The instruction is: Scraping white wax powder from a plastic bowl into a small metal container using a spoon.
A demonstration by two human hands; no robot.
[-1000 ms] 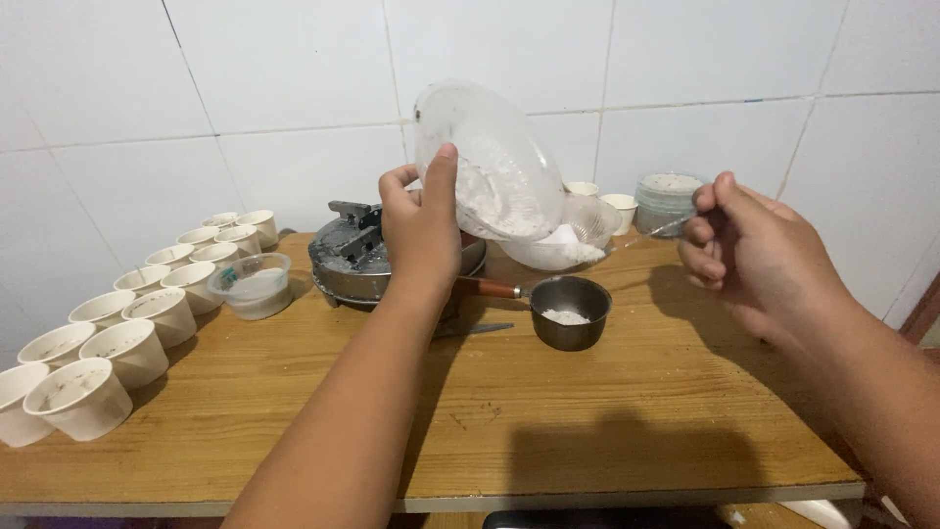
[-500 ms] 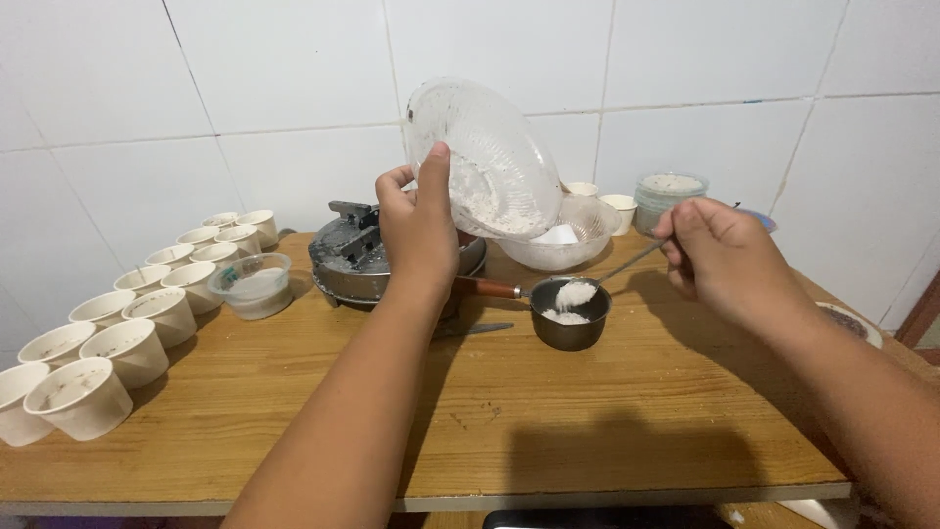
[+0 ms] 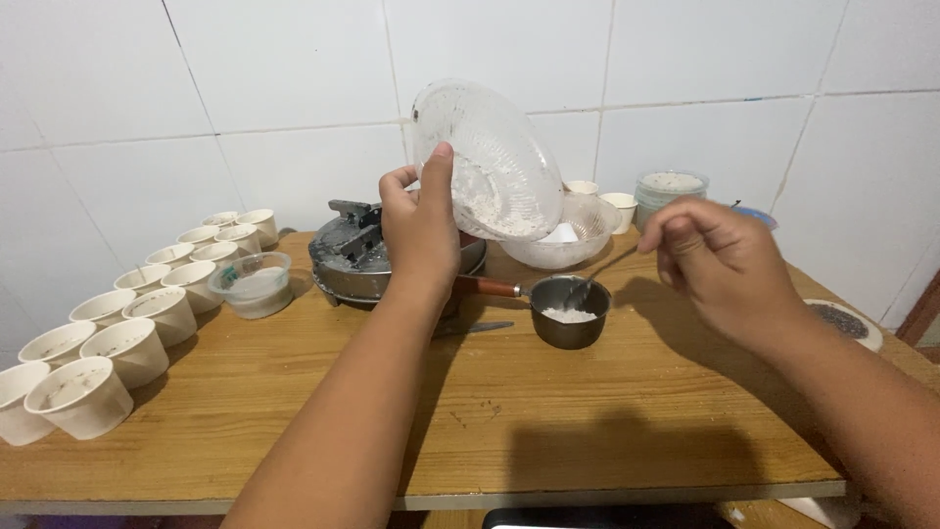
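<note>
My left hand (image 3: pixel 421 230) grips the rim of a clear plastic bowl (image 3: pixel 490 162) and holds it tilted in the air, white powder clinging inside. My right hand (image 3: pixel 720 264) pinches a metal spoon (image 3: pixel 587 289) whose tip dips into a small steel measuring cup (image 3: pixel 570 312) with a brown handle. The cup holds white powder and stands on the wooden table (image 3: pixel 548 411). Below the raised bowl sits a dark round metal device (image 3: pixel 357 257).
Rows of white paper cups (image 3: pixel 127 328) line the table's left side, beside a small clear cup (image 3: pixel 253 284). Behind the measuring cup stand another clear bowl (image 3: pixel 573 235) with powder, small white cups (image 3: pixel 619 208) and a lidded tub (image 3: pixel 671 196). A plate (image 3: pixel 850 321) lies at the right edge.
My right hand brought a spoonful of white powder from the back over the measuring cup and tipped it in; now the spoon tip is down inside the cup. The tilted bowl stayed put.
</note>
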